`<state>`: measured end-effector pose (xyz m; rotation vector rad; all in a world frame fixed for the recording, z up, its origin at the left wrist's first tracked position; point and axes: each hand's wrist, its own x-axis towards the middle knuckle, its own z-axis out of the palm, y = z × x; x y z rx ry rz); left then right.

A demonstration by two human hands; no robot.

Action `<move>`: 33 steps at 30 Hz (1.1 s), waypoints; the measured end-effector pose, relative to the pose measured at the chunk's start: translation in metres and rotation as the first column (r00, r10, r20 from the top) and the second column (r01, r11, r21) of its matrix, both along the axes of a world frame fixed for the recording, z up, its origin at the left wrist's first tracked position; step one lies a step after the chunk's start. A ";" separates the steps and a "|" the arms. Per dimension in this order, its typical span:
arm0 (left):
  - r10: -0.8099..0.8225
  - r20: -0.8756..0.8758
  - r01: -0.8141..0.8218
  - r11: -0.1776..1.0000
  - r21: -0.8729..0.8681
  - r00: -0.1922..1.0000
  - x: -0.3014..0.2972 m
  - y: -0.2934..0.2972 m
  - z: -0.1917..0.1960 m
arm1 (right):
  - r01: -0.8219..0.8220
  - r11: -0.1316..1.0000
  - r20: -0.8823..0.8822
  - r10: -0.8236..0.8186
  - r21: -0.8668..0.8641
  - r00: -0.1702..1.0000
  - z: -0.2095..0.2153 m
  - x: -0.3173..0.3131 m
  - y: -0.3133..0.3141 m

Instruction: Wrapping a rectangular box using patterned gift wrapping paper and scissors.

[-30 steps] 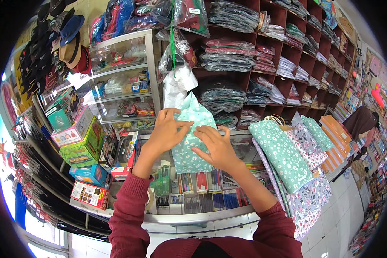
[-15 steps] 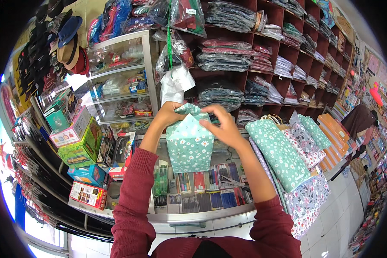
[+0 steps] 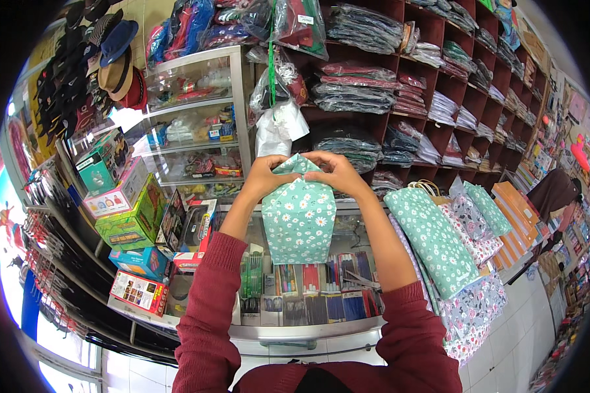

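A box-shaped parcel in mint-green wrapping paper with white daisies [image 3: 299, 226] stands on the glass counter, its paper drawn up to a point at the top. My left hand [image 3: 267, 175] grips the upper left edge of that paper, thumb toward the middle. From the other side my right hand [image 3: 337, 173] pinches the same upper paper, and the two thumbs nearly meet at the front. Some fingertips are hidden behind the paper. What lies inside the wrapping cannot be seen.
Under the glass of the counter [image 3: 269, 335] lie several packs of pens. Boxed toys [image 3: 128, 226] are stacked at the left. Patterned wrapping paper, folded and in rolls [image 3: 432, 239], covers the right side. Shelves of bagged clothes [image 3: 357, 85] rise behind, and a white plastic bag [image 3: 282, 124] hangs there.
My right hand has moved in from the right and closed on the paper's top. The white inner side of the paper at the front is now covered by a raised daisy-patterned flap.
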<state>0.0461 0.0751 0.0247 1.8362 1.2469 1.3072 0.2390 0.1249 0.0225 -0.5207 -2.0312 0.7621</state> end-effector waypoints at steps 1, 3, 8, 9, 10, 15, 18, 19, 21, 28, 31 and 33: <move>-0.005 0.016 0.005 1.000 0.030 1.000 -0.001 0.002 -0.003 | -0.035 0.999 0.002 0.035 0.027 0.999 0.002 -0.002 0.000; -0.025 -0.005 0.025 0.998 0.049 1.000 0.002 0.002 -0.003 | 0.008 1.000 0.027 -0.008 0.000 1.000 0.004 -0.003 0.009; -0.042 0.254 0.048 0.999 -0.020 0.966 0.009 0.000 -0.004 | 0.021 0.999 0.028 -0.020 -0.037 0.999 0.008 0.001 0.008; -0.003 0.406 0.031 0.998 -0.062 0.914 0.009 0.001 -0.005 | 0.026 0.999 0.031 -0.025 -0.035 0.999 0.007 0.001 0.007; 0.058 0.234 -0.069 0.997 0.040 0.970 0.010 0.002 -0.007 | 0.025 0.999 0.032 -0.024 -0.035 0.999 0.007 0.001 0.005; 0.008 0.173 -0.062 0.949 0.309 0.985 0.006 0.012 -0.005 | -0.009 0.996 -0.058 0.005 -0.085 0.998 0.005 0.002 -0.001; 0.067 0.012 -0.068 0.949 0.307 0.998 0.006 0.010 0.003 | -0.048 0.993 -0.121 0.036 -0.105 0.992 -0.002 0.002 0.002; 0.068 0.012 -0.068 0.950 0.305 0.998 0.007 0.009 0.004 | -0.052 0.993 -0.149 0.036 -0.102 0.988 -0.002 0.001 0.000; 0.077 0.056 -0.093 0.922 0.376 0.995 0.011 0.008 0.006 | -0.068 0.991 -0.173 0.048 -0.114 0.984 -0.005 0.001 -0.002; -0.062 -0.008 0.058 0.872 0.486 0.998 0.006 0.016 0.008 | 0.005 0.997 -0.196 -0.021 -0.081 0.980 -0.010 -0.006 -0.002; -0.114 0.013 0.096 0.893 0.440 0.993 0.007 0.016 0.009 | 0.029 0.998 -0.193 -0.040 -0.059 0.980 -0.012 -0.003 0.001; -0.089 -0.023 0.090 0.910 0.406 0.996 0.006 0.013 0.013 | 0.026 0.999 -0.207 -0.035 -0.043 0.978 -0.013 0.000 0.002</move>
